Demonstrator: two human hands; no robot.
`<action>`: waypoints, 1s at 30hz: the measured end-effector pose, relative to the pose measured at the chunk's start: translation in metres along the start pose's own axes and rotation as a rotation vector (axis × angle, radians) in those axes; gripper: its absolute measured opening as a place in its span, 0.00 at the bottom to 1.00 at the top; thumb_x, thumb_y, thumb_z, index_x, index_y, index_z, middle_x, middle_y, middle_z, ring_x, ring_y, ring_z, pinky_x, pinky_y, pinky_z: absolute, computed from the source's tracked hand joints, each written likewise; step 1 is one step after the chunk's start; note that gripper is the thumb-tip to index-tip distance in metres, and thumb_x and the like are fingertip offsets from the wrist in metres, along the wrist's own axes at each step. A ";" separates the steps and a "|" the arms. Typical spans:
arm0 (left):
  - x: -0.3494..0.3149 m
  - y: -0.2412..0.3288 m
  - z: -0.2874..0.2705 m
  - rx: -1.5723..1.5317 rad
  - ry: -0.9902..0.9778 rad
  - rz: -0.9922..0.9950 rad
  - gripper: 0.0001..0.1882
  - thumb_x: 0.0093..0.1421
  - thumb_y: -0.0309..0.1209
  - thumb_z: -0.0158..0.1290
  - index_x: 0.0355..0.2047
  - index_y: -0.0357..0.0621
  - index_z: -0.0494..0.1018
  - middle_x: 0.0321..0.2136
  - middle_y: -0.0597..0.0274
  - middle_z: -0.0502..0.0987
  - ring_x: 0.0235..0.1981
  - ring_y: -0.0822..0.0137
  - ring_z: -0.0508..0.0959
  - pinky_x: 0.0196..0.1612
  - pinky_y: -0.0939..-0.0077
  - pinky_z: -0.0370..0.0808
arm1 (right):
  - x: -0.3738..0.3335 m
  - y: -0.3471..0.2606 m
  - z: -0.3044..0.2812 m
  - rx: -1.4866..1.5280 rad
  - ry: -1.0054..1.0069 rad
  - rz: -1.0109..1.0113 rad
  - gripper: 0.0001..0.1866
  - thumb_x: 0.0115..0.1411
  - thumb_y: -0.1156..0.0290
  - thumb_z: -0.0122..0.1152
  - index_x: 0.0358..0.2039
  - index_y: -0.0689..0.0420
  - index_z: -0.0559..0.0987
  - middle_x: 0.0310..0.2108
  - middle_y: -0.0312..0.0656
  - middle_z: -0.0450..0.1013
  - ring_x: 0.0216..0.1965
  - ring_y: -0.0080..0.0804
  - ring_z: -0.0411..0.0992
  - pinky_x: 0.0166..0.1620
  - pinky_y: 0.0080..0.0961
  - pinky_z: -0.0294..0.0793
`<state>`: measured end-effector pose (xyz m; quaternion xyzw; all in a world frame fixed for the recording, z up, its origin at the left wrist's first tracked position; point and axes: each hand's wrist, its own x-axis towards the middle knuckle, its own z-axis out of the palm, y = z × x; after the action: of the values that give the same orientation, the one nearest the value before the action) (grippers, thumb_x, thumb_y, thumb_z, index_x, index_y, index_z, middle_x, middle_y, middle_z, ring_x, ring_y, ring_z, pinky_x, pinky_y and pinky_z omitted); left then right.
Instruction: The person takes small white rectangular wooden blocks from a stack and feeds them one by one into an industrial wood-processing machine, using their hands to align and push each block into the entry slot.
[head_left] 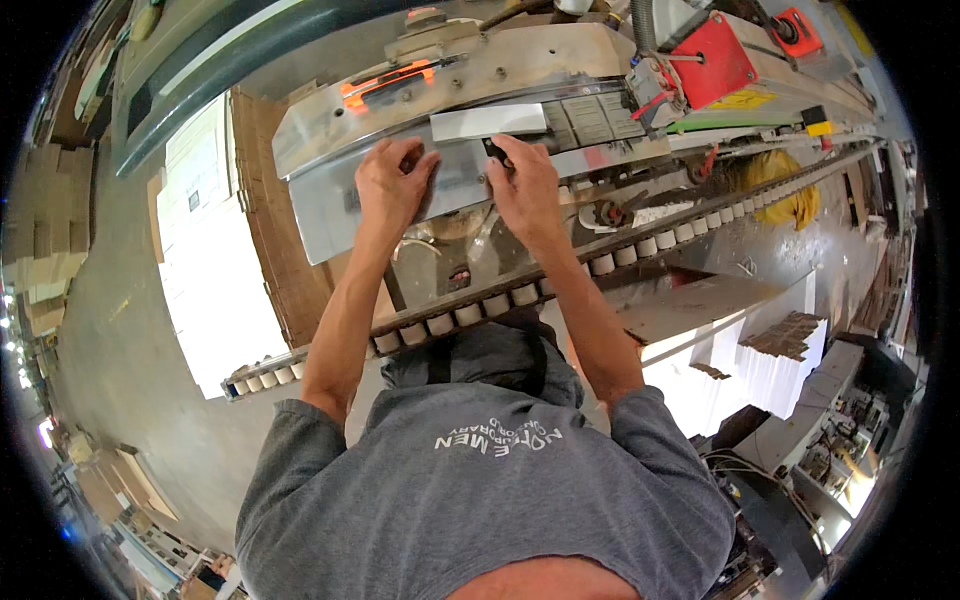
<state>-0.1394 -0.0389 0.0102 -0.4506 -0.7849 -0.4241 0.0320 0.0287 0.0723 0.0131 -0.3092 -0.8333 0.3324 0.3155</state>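
Right, both hands are up on the machine in the upper middle of the frame. The left hand (pixel 393 182) lies knuckles-up with fingers curled against a grey metal guard plate (pixel 330 215), pressing or gripping its face; the view is too warped to tell whether the fingers actually close round anything. The right hand (pixel 522 180) sits just beside it, fingertips pinched on a small dark knob (pixel 494 152) right under a white flat sheet (pixel 488 121) that rests on the machine's upper deck.

Below the wrists a row of pale rollers (pixel 520 295) runs diagonally from lower left to upper right, and both forearms reach over it.

The risk, as I judge it: those forearms hang close above the rollers, so a sleeve or skin could catch if the line moves. If the knob slips, the plate may shift against the left fingers. A stack of corrugated board (pixel 270 225) stands at the left, touching the plate's edge; a nudge could topple it.
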 end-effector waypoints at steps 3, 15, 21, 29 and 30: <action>0.011 0.005 0.010 -0.049 -0.047 -0.051 0.12 0.50 0.34 0.66 0.32 0.39 0.81 0.25 0.53 0.78 0.26 0.54 0.78 0.32 0.64 0.75 | 0.005 -0.002 0.010 0.055 -0.005 0.082 0.21 0.61 0.70 0.58 0.52 0.68 0.73 0.51 0.56 0.73 0.50 0.53 0.67 0.56 0.44 0.67; 0.029 0.033 0.068 0.045 -0.039 0.051 0.08 0.53 0.35 0.64 0.29 0.46 0.82 0.26 0.57 0.78 0.30 0.51 0.79 0.34 0.60 0.75 | 0.028 0.028 -0.015 -0.208 0.182 -0.098 0.20 0.58 0.71 0.61 0.47 0.70 0.73 0.42 0.57 0.74 0.43 0.54 0.70 0.51 0.45 0.66; 0.046 0.066 0.110 0.099 -0.110 0.126 0.09 0.54 0.34 0.62 0.31 0.41 0.80 0.30 0.53 0.80 0.32 0.49 0.80 0.36 0.60 0.76 | 0.046 0.076 -0.041 -0.264 0.328 -0.160 0.18 0.55 0.74 0.63 0.44 0.70 0.74 0.38 0.59 0.74 0.39 0.54 0.71 0.50 0.47 0.65; 0.068 0.101 0.172 0.112 -0.166 0.210 0.09 0.55 0.35 0.61 0.27 0.42 0.79 0.27 0.54 0.78 0.29 0.50 0.79 0.35 0.58 0.75 | 0.037 0.098 -0.076 -0.263 0.228 -0.086 0.20 0.56 0.74 0.61 0.48 0.70 0.73 0.43 0.63 0.73 0.45 0.59 0.70 0.56 0.50 0.63; 0.071 0.107 0.180 0.098 -0.187 0.231 0.10 0.55 0.36 0.60 0.26 0.43 0.79 0.27 0.54 0.78 0.31 0.50 0.79 0.36 0.57 0.75 | 0.027 0.099 -0.081 -0.227 0.214 -0.078 0.22 0.56 0.74 0.61 0.50 0.69 0.72 0.46 0.63 0.73 0.47 0.59 0.70 0.58 0.49 0.63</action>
<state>-0.0432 0.1598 -0.0056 -0.5734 -0.7470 -0.3351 0.0294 0.1013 0.1792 -0.0049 -0.3442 -0.8384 0.1886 0.3782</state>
